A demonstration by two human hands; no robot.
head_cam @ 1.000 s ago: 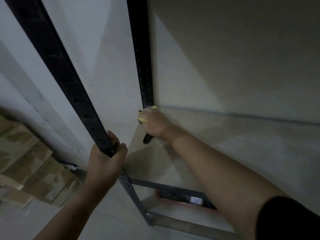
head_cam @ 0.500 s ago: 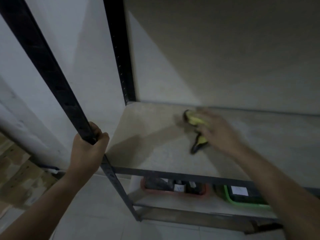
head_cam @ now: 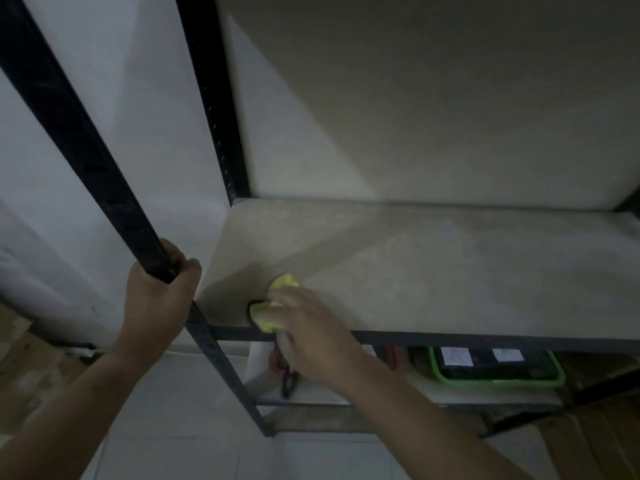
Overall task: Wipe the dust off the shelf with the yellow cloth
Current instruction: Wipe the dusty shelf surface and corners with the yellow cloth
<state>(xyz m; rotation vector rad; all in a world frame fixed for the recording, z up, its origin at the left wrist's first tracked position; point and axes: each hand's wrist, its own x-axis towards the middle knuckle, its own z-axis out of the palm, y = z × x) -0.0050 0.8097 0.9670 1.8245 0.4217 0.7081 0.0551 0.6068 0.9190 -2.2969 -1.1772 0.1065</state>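
Observation:
A pale dusty shelf board [head_cam: 433, 271] sits in a dark metal rack. My right hand [head_cam: 311, 337] presses the yellow cloth [head_cam: 273, 306] onto the board at its front left corner, right by the front rail. Only the cloth's left part shows; my fingers cover the remainder. A dark strap hangs from the cloth below the rail. My left hand [head_cam: 157, 299] is wrapped around the rack's front left upright post [head_cam: 104, 181], just above shelf level.
A rear upright post [head_cam: 214, 98] stands at the shelf's back left corner against a white wall. On the lower shelf sit a green bin [head_cam: 495, 367] and a red bin [head_cam: 394, 355]. Cardboard boxes [head_cam: 20, 368] lie on the floor at left.
My right hand swept the cloth from the shelf's back left corner out across the board, then back to its front left corner. My left hand stayed on the post; the view shifted right.

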